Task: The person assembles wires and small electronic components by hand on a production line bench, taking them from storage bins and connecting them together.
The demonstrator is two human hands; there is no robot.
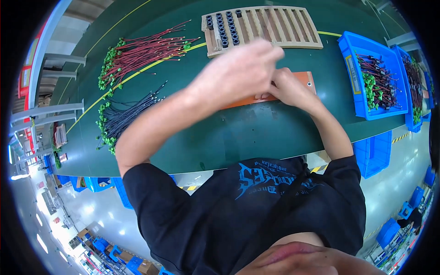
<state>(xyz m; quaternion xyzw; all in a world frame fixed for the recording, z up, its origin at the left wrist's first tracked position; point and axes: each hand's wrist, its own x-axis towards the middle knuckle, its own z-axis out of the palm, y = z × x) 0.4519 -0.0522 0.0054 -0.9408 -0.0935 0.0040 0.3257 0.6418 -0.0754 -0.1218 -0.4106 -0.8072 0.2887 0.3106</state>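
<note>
My left hand point(247, 66) is raised over the middle of the bench, its fingers curled and smeared by motion. What it holds, if anything, does not show. My right hand point(293, 90) rests at an orange board point(302, 78), fingers bent and pressed together; the left hand partly hides them. Whatever lies between those fingers is hidden. Beyond both hands lies a slotted wooden rack point(293, 44), with several black ring-shaped parts point(223, 31) standing in its left slots.
Red wires point(142, 52) with green connectors lie at the left, black wires point(126, 112) nearer. A blue bin point(362, 106) of wired parts stands at the right, a second blue bin point(403, 57) beside it. The green bench's point(238, 137) front edge runs before me.
</note>
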